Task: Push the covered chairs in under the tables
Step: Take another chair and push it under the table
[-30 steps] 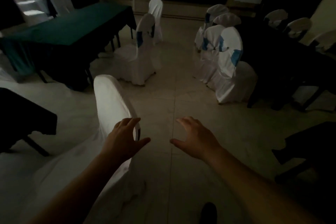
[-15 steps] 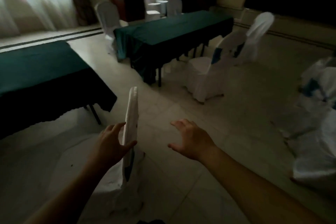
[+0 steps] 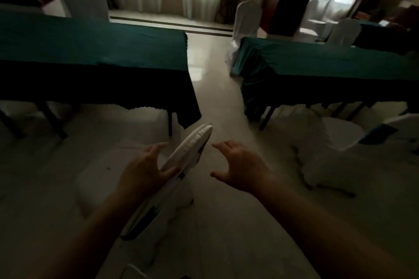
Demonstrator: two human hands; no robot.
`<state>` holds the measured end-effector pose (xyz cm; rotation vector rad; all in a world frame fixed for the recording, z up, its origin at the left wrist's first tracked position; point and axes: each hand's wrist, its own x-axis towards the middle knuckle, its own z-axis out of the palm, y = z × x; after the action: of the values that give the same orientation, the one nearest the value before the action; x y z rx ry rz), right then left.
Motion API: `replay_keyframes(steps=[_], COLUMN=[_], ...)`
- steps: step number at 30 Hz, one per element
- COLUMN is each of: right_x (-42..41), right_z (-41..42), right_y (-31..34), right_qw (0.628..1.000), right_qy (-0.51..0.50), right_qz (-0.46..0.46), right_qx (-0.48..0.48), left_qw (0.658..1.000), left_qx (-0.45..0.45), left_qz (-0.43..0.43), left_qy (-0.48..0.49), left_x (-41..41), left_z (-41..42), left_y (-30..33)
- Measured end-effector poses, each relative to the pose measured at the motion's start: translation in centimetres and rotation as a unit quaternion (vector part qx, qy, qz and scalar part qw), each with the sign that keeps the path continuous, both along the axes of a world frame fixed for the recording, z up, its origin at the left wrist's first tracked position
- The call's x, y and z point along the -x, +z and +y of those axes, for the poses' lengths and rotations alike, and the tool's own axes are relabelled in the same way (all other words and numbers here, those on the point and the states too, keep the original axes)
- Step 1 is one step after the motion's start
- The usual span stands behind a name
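A white covered chair (image 3: 195, 142) stands in front of me, its backrest seen edge-on and its seat spreading to the left on the floor. My left hand (image 3: 142, 172) grips the backrest, thumb on the near side and fingers on the far side. My right hand (image 3: 242, 165) hovers just right of the backrest with fingers spread, not touching it. The left table (image 3: 90, 41), under a green cloth, stands just beyond the chair. A second green-clothed table (image 3: 328, 59) stands to the right.
Another covered chair (image 3: 328, 147) with a blue sash (image 3: 376, 133) sits by the right table. More white chairs (image 3: 246, 18) stand beyond both tables near the curtained windows. A tiled aisle (image 3: 210, 88) runs between the tables.
The view has swung left, from the aisle of chairs to face the two green tables. My left hand stays on the chair's backrest, and my right hand has come closer to it.
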<state>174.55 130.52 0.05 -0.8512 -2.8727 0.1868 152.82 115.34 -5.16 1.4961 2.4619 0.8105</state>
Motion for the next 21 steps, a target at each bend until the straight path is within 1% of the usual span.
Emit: replay_keyframes(steps=[2, 6, 10, 14, 16, 19, 21], right_x=[0.7, 2.9, 5.5, 8.3, 9.3, 10.6, 11.1], right_z=[2.3, 6.0, 9.2, 11.6, 13.2, 15.4, 16.6], right_y=[0.1, -0.4, -1.1, -2.1, -2.8, -3.6, -4.2], right_qw=[0.999, 0.994, 0.981, 0.957, 0.940, 0.918, 0.906], right_qy=[0.036, 0.111, 0.194, 0.289, 0.339, 0.395, 0.421], right_qz=[0.003, 0.011, 0.024, 0.023, 0.017, 0.001, -0.004], right_qx=[0.004, 0.006, 0.013, 0.026, 0.031, 0.028, 0.031], left_qw=[1.000, 0.996, 0.989, 0.973, 0.960, 0.940, 0.930], left_qx=[0.008, 0.027, 0.015, 0.018, 0.040, 0.078, 0.087], left_qz=[-0.011, -0.005, 0.014, 0.003, -0.006, -0.009, -0.021], left_qy=[0.026, 0.087, 0.146, 0.228, 0.278, 0.332, 0.356], left_x=[-0.7, -1.9, -3.4, -4.6, -5.6, -6.8, -7.6], left_z=[0.8, 1.5, 1.7, 2.1, 2.8, 3.4, 3.5], left_y=[0.6, 1.8, 2.4, 2.0, 1.5, 1.0, 0.8])
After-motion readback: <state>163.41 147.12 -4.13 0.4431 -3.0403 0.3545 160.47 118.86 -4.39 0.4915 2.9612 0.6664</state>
